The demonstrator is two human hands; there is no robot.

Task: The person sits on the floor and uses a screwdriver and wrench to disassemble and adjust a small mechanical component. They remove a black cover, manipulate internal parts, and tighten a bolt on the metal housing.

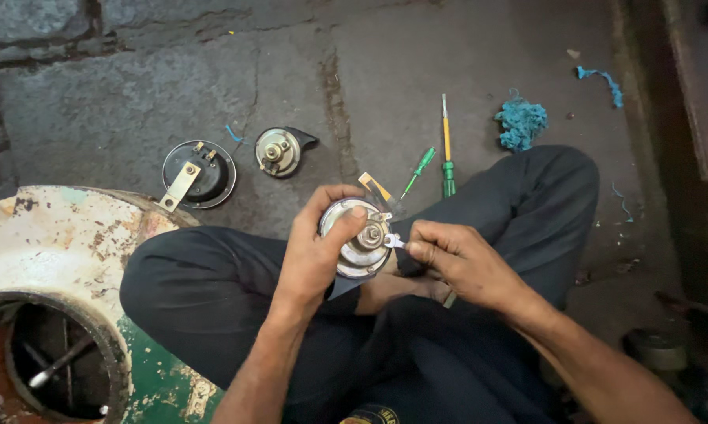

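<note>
Seen from above, a person sits cross-legged on a stone floor (417, 71) in dark trousers (212, 298), both bare forearms reaching forward over the lap. The left hand (314, 251) is curled around a round metal horn (359, 235), fingers wrapped over its top edge and thumb along the side, holding it above the knees with its shiny face and central nut turned upward. The right hand (456, 263) is closed in a pinch on a small silver spanner (393, 241), whose head sits at the horn's centre nut – the two hands nearly meet there. At lower left stands a worn white and green drum (63, 243) with a round opening. Just beyond the hands, on the floor, lie a small green screwdriver (419, 171) and a longer yellow and green screwdriver (446, 149), side by side. Further left lie a black horn shell (199, 174) with a metal bracket and, beside it, a second horn part (281, 151). Farthest off, at upper right, sits a wad of blue cloth (520, 123).
</note>
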